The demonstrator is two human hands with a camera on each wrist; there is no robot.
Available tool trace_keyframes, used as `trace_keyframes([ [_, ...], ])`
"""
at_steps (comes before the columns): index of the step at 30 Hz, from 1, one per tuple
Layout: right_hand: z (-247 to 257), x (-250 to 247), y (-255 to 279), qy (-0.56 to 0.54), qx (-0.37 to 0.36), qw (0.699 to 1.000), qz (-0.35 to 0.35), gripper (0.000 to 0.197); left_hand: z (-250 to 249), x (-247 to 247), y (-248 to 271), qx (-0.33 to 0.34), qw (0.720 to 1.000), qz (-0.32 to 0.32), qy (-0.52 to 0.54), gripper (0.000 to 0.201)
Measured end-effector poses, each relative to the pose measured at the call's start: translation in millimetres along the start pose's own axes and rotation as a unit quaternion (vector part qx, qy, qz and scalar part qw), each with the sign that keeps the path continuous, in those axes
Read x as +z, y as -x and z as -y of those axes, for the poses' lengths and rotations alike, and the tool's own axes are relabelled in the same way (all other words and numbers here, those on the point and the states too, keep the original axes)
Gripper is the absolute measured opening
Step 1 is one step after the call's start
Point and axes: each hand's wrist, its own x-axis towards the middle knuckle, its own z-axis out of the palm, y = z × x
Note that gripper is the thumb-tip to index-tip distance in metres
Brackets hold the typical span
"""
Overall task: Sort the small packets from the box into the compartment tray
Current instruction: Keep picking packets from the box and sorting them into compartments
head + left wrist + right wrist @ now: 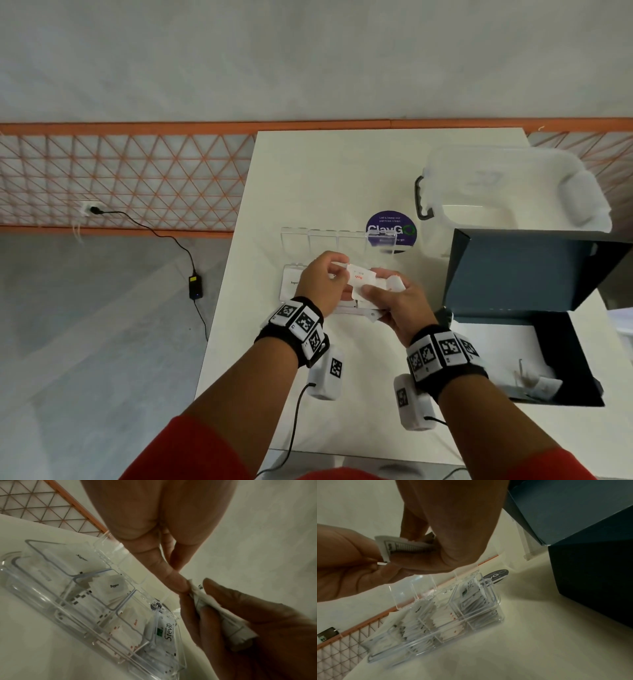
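Observation:
Both hands hover over the clear compartment tray point(290, 271), whose lids stand open. My right hand point(380, 287) grips a small stack of white packets point(363, 278). My left hand point(337, 271) pinches the edge of the top packet, which has red print. In the left wrist view the left thumb and finger pinch the packets point(221, 613) and the tray point(56, 609) shows sugar, pepper, salt and stevia packets in separate compartments. In the right wrist view the packets point(406, 547) sit between both hands above the tray point(494, 601). The dark box point(568, 346) lies open at the right, with a few packets point(537, 382) inside.
The box's raised lid point(520, 270) stands just right of my hands. A clear plastic bin point(513, 185) sits behind it, a round purple sticker point(390, 222) beside the tray. The table's left edge point(226, 274) is close to the tray; a cable and charger lie on the floor.

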Motion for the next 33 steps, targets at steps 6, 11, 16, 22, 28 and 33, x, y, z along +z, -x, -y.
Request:
trace_keyframes([
  [6, 3, -1, -4, 0.033, 0.001, 0.999, 0.008, 0.035, -2, -4, 0, -0.009, 0.999, -0.042, 0.004, 0.023],
  [11, 3, -15, -8, 0.057, 0.0, 0.998, -0.002, 0.033, 0, -10, -7, 0.034, 0.995, -0.048, -0.082, 0.019],
  [16, 1, -25, -8, 0.053, 0.006, 0.999, -0.007, 0.033, 2, -10, -19, 0.04, 0.981, -0.032, -0.185, 0.016],
  [22, -2, -30, -8, 0.032, 0.015, 0.999, -0.001, 0.032, 4, 6, -27, 0.053, 0.951, 0.034, -0.302, 0.015],
  [28, -1, -36, -9, 0.022, 0.023, 0.999, -0.002, 0.033, 13, 20, -29, 0.086, 0.906, 0.042, -0.413, 0.016],
  [33, -1, -38, -9, 0.009, 0.023, 1.0, -0.009, 0.034, 19, 15, -23, 0.129, 0.876, 0.06, -0.46, 0.026],
])
